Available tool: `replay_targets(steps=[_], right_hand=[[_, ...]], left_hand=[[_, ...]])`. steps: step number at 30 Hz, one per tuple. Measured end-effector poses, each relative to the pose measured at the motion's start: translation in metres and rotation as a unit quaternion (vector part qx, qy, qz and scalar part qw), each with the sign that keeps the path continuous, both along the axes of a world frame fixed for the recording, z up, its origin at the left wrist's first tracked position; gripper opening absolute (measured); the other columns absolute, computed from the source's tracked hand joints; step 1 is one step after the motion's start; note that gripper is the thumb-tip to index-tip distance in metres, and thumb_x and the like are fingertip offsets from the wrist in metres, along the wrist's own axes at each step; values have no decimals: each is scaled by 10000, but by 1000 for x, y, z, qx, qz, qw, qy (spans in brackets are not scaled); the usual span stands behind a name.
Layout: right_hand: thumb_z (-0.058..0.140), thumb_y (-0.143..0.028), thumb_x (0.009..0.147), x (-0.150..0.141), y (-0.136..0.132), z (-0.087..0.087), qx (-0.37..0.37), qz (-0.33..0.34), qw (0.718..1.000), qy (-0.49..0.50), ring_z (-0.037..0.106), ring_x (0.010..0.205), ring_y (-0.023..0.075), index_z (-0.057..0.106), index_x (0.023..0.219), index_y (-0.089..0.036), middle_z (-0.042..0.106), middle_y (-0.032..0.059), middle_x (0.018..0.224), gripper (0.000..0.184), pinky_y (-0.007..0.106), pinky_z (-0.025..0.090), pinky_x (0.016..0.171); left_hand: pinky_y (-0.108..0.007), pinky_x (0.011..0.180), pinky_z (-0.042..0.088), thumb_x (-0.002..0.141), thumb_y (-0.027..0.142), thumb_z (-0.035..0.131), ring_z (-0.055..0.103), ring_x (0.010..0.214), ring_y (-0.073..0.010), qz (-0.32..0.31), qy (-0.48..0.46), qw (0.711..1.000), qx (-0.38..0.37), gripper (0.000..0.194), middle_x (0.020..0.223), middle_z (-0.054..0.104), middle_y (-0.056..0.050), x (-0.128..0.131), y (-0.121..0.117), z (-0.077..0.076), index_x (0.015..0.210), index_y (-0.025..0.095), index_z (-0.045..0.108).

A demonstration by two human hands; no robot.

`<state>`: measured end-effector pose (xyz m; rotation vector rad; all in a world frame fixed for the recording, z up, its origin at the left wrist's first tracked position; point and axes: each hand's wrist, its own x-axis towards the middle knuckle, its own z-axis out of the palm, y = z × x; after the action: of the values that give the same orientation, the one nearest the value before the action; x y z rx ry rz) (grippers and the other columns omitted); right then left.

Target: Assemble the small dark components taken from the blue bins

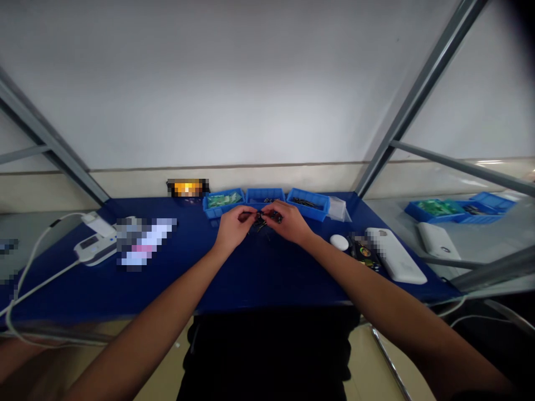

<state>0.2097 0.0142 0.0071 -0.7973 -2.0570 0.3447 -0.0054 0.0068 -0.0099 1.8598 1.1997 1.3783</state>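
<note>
My left hand [234, 227] and my right hand [291, 220] meet over the middle of the table, fingertips nearly touching. Thumb and fingers of the left pinch a thin dark piece [248, 215], too small to name. In the fingers of my right hand are several small dark parts [273, 215] with shiny spots. A few more thin, dark bits [261, 225] show just below the fingertips; whether they are held or lie on the table I cannot tell. Right behind the hands is the middle blue bin [264, 192], with small parts in it, partly covered by the hands.
A blue bin [211, 210] with green pieces stands at left, another blue bin [320, 213] with dark parts at right. Clear bags [338, 208], a white round case [339, 242] and a white power bank [397, 259] lie rightward. A power strip [94, 252] with cables sits left.
</note>
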Motion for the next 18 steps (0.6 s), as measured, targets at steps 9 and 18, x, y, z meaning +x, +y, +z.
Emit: replay_targets(steps=[9,18], right_hand=[[630,-229,971,2,2,1,15,-25,999,15,670,825,158,707,1081,-222,707,61,1021,135,294,566,764],[663,-151,907,2,6,-3,-11,-5,1000,-27,663,784,153,712,923,-217,729,20,900,83,279,529,754]], left_hand=[[-404,892,621,883,282,707,773,916,-224,-13,16,1000,-12,145,1024,805,-60,1,1,-2,1003,220,760],[-416,951,604,906,308,724,778,992,-228,-48,-26,998,-29,311,1063,803,-76,4,-2,1,1196,227,646]])
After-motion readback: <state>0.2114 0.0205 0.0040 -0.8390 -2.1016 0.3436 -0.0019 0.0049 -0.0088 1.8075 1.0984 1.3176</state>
